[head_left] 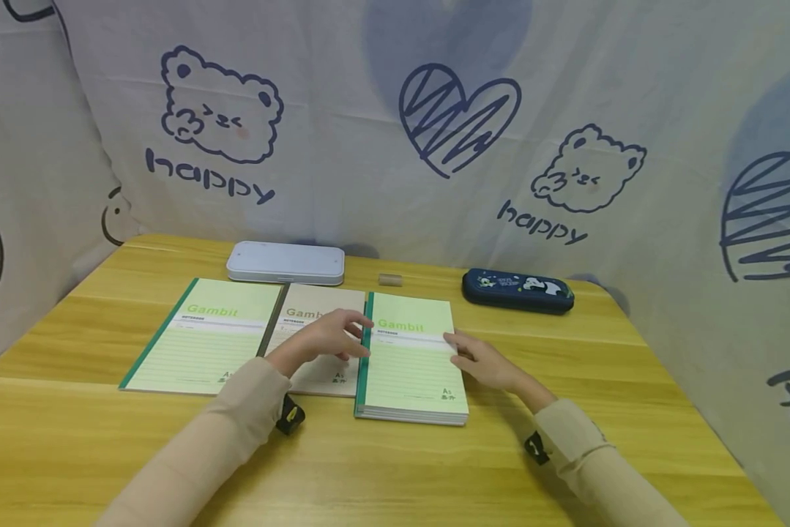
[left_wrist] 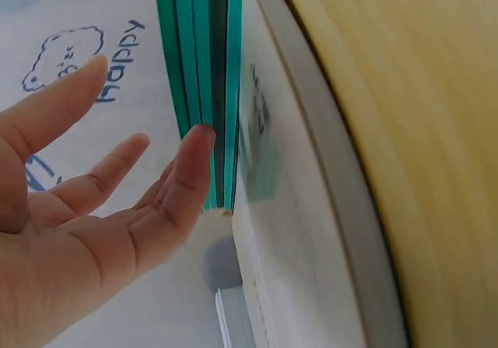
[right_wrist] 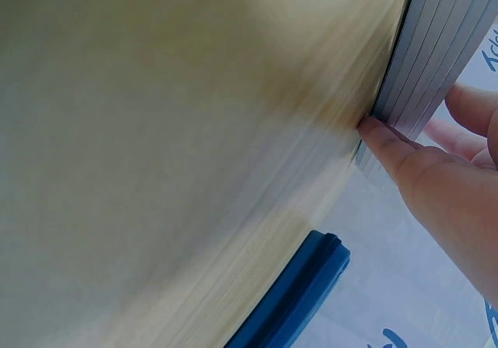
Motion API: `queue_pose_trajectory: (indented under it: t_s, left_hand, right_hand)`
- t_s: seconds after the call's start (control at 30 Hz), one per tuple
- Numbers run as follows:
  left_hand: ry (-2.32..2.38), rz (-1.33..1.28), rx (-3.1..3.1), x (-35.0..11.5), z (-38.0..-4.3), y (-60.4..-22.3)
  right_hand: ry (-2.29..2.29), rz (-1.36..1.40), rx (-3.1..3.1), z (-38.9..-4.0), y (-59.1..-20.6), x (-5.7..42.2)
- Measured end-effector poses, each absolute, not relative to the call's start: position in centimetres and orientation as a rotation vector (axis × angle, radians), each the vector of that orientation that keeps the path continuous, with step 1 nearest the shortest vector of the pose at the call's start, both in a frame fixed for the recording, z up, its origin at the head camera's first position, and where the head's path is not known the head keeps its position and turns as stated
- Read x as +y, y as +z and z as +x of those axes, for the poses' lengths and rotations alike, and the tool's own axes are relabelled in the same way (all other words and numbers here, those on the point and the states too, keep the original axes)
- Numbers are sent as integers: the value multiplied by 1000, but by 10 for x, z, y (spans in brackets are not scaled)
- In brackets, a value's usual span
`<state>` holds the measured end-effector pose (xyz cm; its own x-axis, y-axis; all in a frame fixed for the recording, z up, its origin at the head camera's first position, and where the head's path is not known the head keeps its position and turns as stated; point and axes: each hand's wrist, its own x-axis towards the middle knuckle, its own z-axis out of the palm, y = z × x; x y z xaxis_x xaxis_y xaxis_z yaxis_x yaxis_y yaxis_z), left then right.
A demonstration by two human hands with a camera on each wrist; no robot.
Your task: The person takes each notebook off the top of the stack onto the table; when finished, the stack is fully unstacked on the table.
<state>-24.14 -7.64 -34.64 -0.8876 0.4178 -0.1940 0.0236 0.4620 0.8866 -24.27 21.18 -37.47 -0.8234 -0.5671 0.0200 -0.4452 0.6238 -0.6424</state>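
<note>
A stack of several notebooks, a pale green one on top, lies in the middle of the table. In the left wrist view its spines are mostly green, one dark. My left hand is at the stack's left side, fingers loosely bent, a fingertip touching the spines. From the right, my right hand rests its fingertips against the page edges. Under my left hand is a beige notebook with a brown spine, partly hidden. Another pale green notebook lies to its left.
Behind the notebooks are a white pencil case, a small tan block and, farther right, a dark blue pencil case with cartoon prints. A printed curtain hangs along the table's back edge.
</note>
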Motion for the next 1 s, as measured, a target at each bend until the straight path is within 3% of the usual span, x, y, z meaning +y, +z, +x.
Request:
queue_pose_trajectory:
  t_s: [1.0]
  left_hand:
    - [925, 416, 2652, -46, -239, -358]
  right_hand:
    - [-978, -815, 2654, -243, -375, 211]
